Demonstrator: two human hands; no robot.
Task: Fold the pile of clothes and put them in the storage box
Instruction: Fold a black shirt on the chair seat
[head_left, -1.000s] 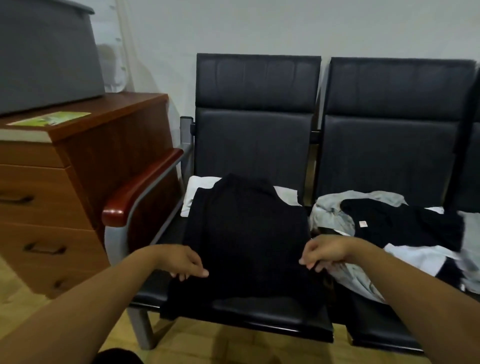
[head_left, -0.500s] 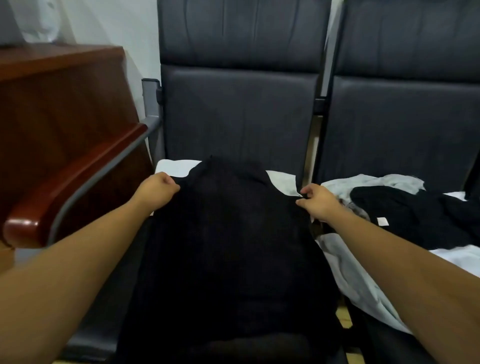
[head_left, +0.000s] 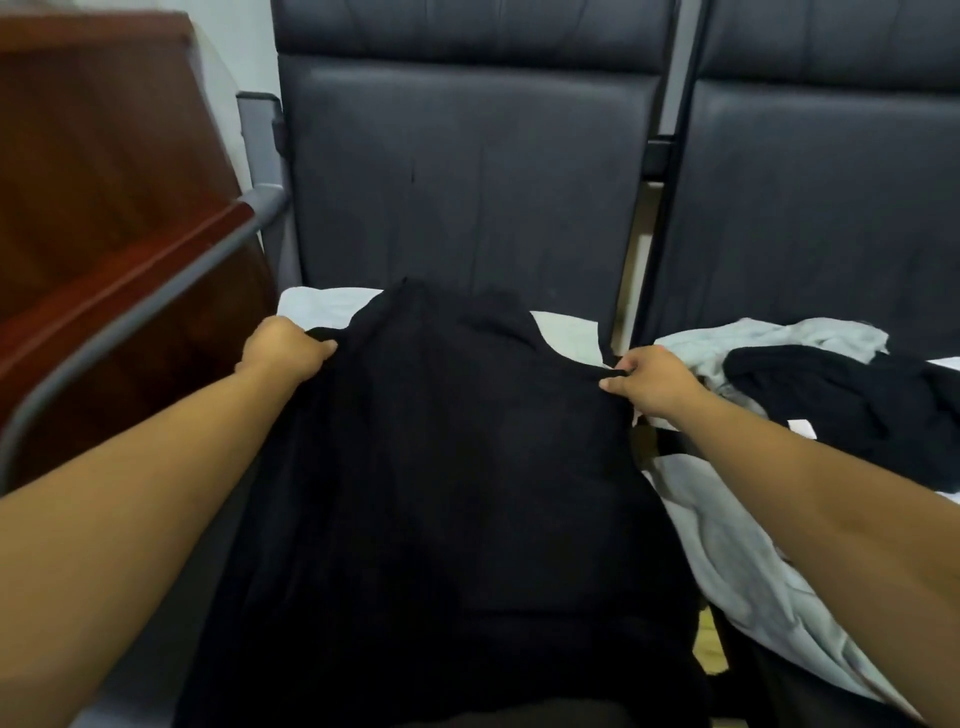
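Black garment: a large black knit garment lies spread flat over the seat of the dark grey padded chair in front of me, reaching from the base of the backrest down to the near edge of the view.
Left grip: my left hand is closed on the upper left edge of the black garment, fingers curled around a pinch of cloth just beside the chair's left side.
Right grip: my right hand is closed on the upper right edge of the same garment, thumb and fingers pinching a thin fold of black fabric.
Arms: both forearms reach forward from the bottom corners, one along each side of the garment.
White cloth: a flat white piece of fabric lies under the garment's top end, showing at both upper corners against the backrest.
Pile: on the neighbouring dark grey seat to my right, a crumpled heap of pale grey and white clothes lies with another black garment on top, touching my right forearm's side.
Armrest: a red-brown wooden armrest on a grey metal tube runs along the left.
Cabinet: a red-brown wooden cabinet stands just beyond that armrest.
Storage box: not in view.
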